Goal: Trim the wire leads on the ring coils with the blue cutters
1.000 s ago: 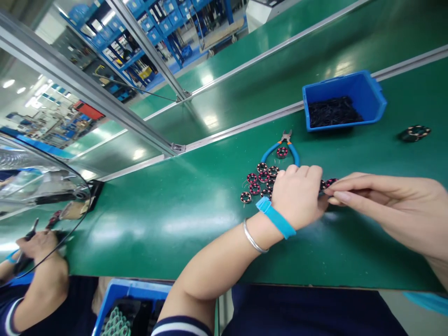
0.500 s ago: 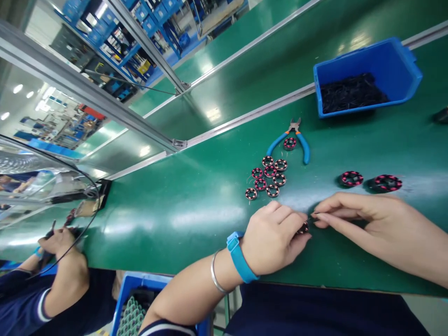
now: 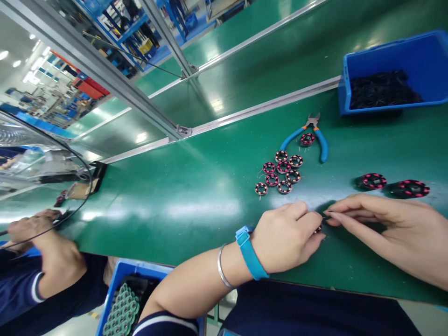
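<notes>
In the head view, the left hand (image 3: pixel 287 238) grips a small ring (image 3: pixel 318 229) low over the near side of the green worktop (image 3: pixel 189 186). Just right of it, the right hand (image 3: pixel 395 233) has thumb and forefinger pinched together; anything between them is too small to tell. Beyond the left hand lie eight loose rings (image 3: pixel 283 171); farther, blue-handled cutters (image 3: pixel 324 147) straddle another ring (image 3: pixel 307 143). Two more rings (image 3: pixel 402 190) sit beyond the right hand; a blue bin (image 3: pixel 430 70) stands far right.
</notes>
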A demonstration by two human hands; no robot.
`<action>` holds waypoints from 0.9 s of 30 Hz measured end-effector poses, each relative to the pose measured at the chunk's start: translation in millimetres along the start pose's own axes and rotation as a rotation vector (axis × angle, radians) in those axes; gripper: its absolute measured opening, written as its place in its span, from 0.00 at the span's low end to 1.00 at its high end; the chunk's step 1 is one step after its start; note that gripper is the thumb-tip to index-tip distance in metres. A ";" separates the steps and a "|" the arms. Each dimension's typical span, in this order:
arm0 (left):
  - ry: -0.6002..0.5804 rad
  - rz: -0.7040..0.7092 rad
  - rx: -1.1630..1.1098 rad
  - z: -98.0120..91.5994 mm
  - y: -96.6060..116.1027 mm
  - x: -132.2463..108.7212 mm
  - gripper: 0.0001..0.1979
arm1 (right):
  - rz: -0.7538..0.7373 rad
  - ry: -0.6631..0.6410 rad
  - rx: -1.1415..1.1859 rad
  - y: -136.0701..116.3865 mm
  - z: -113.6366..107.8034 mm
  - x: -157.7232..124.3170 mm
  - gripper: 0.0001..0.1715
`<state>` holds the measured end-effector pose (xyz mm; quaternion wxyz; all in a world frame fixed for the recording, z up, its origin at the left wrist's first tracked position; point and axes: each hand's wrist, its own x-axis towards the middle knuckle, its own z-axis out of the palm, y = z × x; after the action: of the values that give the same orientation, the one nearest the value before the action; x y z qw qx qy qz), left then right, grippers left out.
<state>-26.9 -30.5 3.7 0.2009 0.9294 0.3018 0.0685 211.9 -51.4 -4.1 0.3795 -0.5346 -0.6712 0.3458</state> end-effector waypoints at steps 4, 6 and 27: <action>-0.012 -0.005 0.002 0.0 0.2 1.4 0.16 | -0.031 0.001 -0.034 1.5 -0.9 -1.2 0.26; -0.021 -0.006 0.008 0.1 0.3 1.8 0.16 | -0.059 0.006 -0.038 1.9 0.3 -1.7 0.24; 0.008 -0.009 -0.010 1.0 -0.7 0.9 0.15 | -0.108 0.037 -0.037 -0.5 1.2 -4.3 0.15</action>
<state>-26.3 -29.8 2.5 0.2045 0.9268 0.3063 0.0731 211.2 -55.8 -4.8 0.4000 -0.5107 -0.6983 0.3024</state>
